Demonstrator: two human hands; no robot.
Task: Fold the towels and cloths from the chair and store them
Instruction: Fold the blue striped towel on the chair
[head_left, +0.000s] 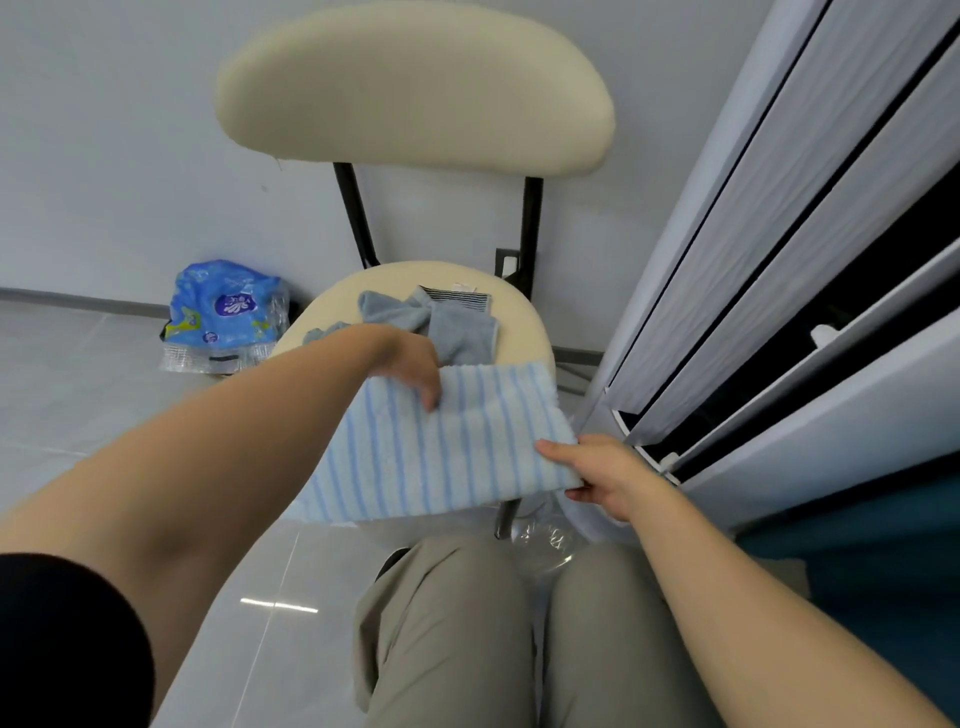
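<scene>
The only print in view was on the blue plastic pack (223, 312) on the floor by the wall, left of the chair (415, 88): a purple oval logo with white marks too small to read. A white tag (464, 286) showed at the back edge of the seat, on a dark striped cloth (460, 299), and no writing could be made out on it. Your left hand (410, 366) lay over the far edge of the striped towel (441, 457), its fingers (431, 397) bent down onto the fabric; the thumb was hidden, so you cannot tell whether that hand pinched the towel or only pressed on it. Your right hand (597, 473) pinched the towel's near right corner, thumb on top and the other fingers tucked beneath. The pale blue towel with its darker blue stripes was spread over the front edge of the seat and reached past it towards your knees. Behind it, in the middle of the seat, a grey towel (452, 325) lay crumpled, touching the dark striped cloth. At the seat's right edge stood a white drawer unit (779, 260) with its drawers pulled partly open.
</scene>
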